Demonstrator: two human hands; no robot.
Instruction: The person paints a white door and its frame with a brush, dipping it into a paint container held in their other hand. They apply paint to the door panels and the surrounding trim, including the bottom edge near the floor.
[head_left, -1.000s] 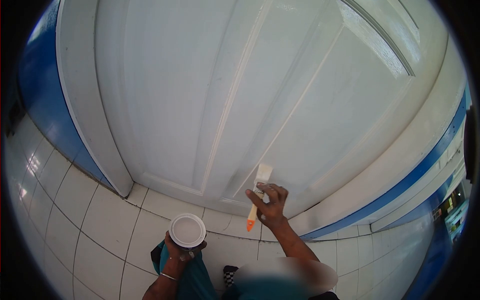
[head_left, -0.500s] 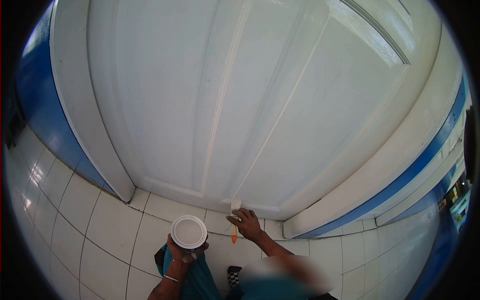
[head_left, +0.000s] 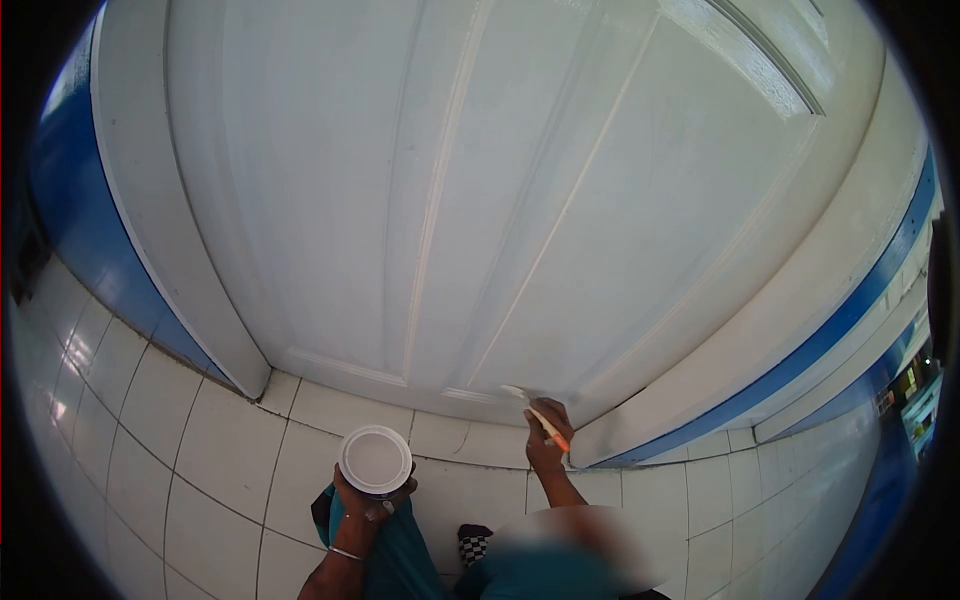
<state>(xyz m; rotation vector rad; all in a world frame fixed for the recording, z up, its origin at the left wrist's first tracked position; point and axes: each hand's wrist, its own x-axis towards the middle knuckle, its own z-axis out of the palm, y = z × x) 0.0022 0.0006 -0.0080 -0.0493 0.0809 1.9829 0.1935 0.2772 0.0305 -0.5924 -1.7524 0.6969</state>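
My right hand [head_left: 546, 435] is closed around the orange-tipped handle of a paintbrush [head_left: 549, 427]. The brush slants up to the left, and its white bristles touch the lower part of a white panelled door [head_left: 620, 300], along the bottom molding. Down to the left, my left hand [head_left: 372, 497] grips a paint can [head_left: 376, 462] from below and the sides. White paint shows inside the can's round white rim, and the can is held roughly upright above the floor, in front of my knee.
White door frames stand at the left [head_left: 150, 200] and right [head_left: 700, 400], beside blue-painted wall [head_left: 75, 180]. White floor tiles [head_left: 220, 450] run along the door's bottom edge. A checkered sock [head_left: 474, 546] shows between my legs.
My right hand has moved right along the door's bottom with the paintbrush, which has turned from upright to slanting. My left hand still holds the paint can in nearly the same spot.
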